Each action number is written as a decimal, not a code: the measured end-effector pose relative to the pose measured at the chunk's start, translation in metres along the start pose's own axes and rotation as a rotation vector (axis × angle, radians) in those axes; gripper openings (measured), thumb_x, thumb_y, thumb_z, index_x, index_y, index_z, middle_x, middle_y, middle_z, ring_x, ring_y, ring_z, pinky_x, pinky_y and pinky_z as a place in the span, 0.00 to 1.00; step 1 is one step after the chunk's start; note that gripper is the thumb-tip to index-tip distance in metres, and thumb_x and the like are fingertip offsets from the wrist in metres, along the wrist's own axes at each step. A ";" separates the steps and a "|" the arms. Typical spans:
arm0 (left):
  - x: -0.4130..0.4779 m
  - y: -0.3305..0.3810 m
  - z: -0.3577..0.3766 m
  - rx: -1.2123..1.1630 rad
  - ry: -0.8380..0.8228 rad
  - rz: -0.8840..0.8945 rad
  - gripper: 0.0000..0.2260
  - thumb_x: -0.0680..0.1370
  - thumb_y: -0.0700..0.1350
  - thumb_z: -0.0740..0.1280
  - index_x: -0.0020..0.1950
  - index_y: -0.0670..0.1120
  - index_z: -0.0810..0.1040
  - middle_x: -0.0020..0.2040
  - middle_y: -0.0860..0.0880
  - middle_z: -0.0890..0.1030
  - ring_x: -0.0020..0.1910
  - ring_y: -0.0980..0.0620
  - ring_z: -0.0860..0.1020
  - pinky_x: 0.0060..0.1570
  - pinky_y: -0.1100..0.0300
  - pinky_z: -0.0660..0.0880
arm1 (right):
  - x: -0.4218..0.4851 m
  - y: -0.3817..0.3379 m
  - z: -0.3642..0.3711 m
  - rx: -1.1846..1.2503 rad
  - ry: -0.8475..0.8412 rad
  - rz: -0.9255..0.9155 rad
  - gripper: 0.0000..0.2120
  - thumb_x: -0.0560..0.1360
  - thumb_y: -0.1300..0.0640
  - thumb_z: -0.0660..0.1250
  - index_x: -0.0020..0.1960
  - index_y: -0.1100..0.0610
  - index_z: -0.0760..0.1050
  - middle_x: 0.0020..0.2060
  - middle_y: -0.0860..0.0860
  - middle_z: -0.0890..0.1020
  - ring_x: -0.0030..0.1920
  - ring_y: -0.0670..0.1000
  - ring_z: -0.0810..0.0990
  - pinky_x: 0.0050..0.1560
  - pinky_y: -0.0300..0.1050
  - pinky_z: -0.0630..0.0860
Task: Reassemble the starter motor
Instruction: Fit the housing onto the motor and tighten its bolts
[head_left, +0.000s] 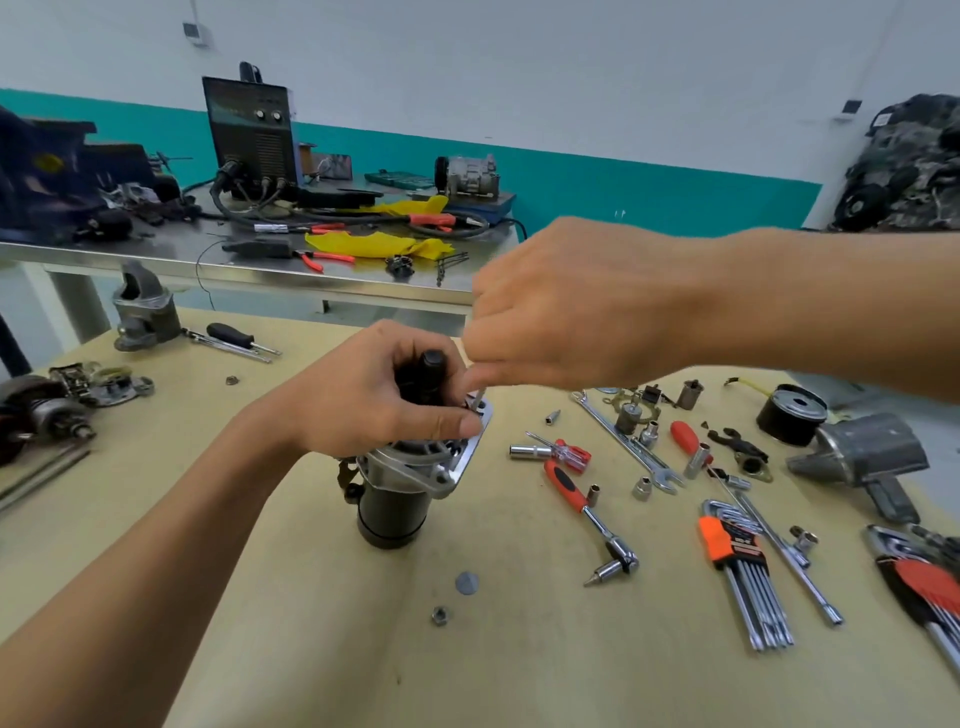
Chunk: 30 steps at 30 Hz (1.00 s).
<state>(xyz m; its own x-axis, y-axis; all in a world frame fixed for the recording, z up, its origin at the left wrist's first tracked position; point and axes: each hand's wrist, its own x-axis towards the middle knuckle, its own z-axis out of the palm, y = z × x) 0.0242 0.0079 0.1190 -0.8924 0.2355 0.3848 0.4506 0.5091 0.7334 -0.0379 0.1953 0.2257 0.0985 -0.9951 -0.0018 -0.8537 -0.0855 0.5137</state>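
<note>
Both hands work at the starter motor (397, 488) standing upright mid-worktop (311, 649); the left hand (384, 397) clamps its dark top, the right hand (571, 317) pinches a thin bolt (479, 396) entering the silvery flange (470, 449); next, I judge, comes seating and tightening it squarely.
</note>
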 end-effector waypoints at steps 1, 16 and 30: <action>0.000 0.001 0.003 0.007 0.004 0.002 0.12 0.70 0.53 0.77 0.39 0.47 0.79 0.33 0.49 0.78 0.32 0.48 0.76 0.35 0.58 0.74 | 0.005 -0.006 0.003 0.049 -0.017 0.107 0.20 0.83 0.46 0.48 0.36 0.53 0.64 0.30 0.47 0.72 0.31 0.52 0.72 0.32 0.46 0.70; 0.001 0.000 0.001 -0.016 0.001 -0.049 0.09 0.70 0.50 0.77 0.40 0.46 0.82 0.34 0.50 0.82 0.33 0.53 0.79 0.36 0.64 0.76 | -0.016 0.021 -0.001 -0.108 -0.030 0.018 0.26 0.81 0.40 0.48 0.56 0.54 0.79 0.43 0.48 0.79 0.47 0.51 0.74 0.37 0.43 0.63; 0.003 0.000 0.001 0.031 0.020 -0.047 0.09 0.70 0.51 0.77 0.40 0.47 0.82 0.35 0.50 0.83 0.35 0.52 0.80 0.37 0.62 0.76 | -0.021 -0.003 -0.017 0.111 -0.054 0.305 0.25 0.73 0.29 0.51 0.49 0.46 0.75 0.38 0.41 0.76 0.41 0.44 0.74 0.40 0.46 0.71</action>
<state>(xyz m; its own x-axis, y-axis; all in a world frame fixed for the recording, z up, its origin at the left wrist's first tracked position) 0.0219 0.0090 0.1197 -0.9118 0.1939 0.3620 0.4069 0.5451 0.7330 -0.0286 0.2174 0.2390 -0.1950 -0.9766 0.0909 -0.8905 0.2151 0.4008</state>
